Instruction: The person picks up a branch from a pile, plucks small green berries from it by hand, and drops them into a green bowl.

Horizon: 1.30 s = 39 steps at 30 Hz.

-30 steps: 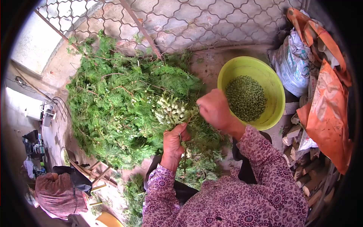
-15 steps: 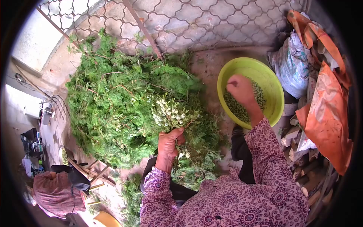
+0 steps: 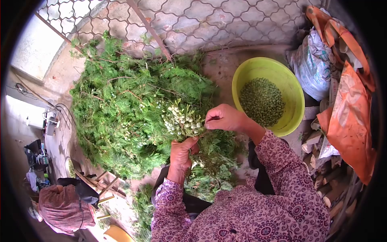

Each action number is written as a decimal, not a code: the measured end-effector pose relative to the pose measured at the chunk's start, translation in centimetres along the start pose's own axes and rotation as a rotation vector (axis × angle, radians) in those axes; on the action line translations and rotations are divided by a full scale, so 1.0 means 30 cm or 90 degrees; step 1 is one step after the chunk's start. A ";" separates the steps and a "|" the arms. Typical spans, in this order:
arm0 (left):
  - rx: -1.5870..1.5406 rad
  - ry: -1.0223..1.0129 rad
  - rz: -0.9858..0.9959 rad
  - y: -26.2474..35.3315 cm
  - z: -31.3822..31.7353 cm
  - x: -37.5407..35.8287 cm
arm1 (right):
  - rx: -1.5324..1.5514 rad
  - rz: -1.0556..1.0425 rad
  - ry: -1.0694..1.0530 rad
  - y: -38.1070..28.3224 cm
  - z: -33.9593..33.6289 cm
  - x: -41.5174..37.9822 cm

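Observation:
My left hand [image 3: 181, 157] is closed round the stems of a leafy sprig [image 3: 179, 121] that bears pale, whitish-green berries. My right hand [image 3: 225, 117] is at the right edge of this sprig, thumb and fingertips brought together; whatever they pinch, if anything, is too small to make out. To the right, a yellow-green basin [image 3: 293, 101] holds a heap of small green berries [image 3: 262, 101]. A large pile of green conifer-like branches [image 3: 117, 97] lies on the ground behind and left of my left hand.
Wire mesh [image 3: 225, 24] runs along the back. At the right are a white woven sack [image 3: 312, 66], orange sheeting [image 3: 350, 125] and stacked wood [image 3: 332, 191]. A person in a reddish top [image 3: 64, 207] is at the lower left, near a yellow container [image 3: 119, 234].
My right hand has left the basin and moved left to the berry sprig, uncovering the green berries. My left hand still holds the sprig in nearly the same place.

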<state>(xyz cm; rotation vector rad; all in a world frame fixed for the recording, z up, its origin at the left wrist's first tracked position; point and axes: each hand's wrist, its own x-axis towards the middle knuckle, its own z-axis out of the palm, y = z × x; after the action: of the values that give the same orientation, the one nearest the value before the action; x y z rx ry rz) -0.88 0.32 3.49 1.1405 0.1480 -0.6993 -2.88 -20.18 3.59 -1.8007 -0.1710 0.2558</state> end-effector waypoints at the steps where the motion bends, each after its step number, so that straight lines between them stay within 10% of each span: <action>1: -0.003 0.005 -0.003 0.001 0.001 -0.001 | 0.003 0.009 0.053 0.003 0.007 0.004; 6: -0.001 -0.022 -0.025 0.003 -0.018 -0.009 | 0.144 0.079 0.261 -0.007 -0.013 0.010; 8: -0.039 -0.039 -0.041 0.014 -0.025 -0.013 | 0.515 0.114 0.319 0.008 -0.054 0.001; 17: -0.115 0.004 -0.065 0.033 -0.024 -0.016 | 0.517 0.169 -0.033 0.020 0.056 0.016; 39: -0.080 0.038 -0.087 0.039 -0.005 -0.025 | 0.649 0.105 -0.026 -0.015 0.063 0.011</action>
<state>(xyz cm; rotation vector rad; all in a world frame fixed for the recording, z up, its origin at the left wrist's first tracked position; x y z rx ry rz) -0.77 1.04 4.69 1.0375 0.3181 -0.7666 -3.06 -18.24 3.56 -0.7954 0.0814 0.4058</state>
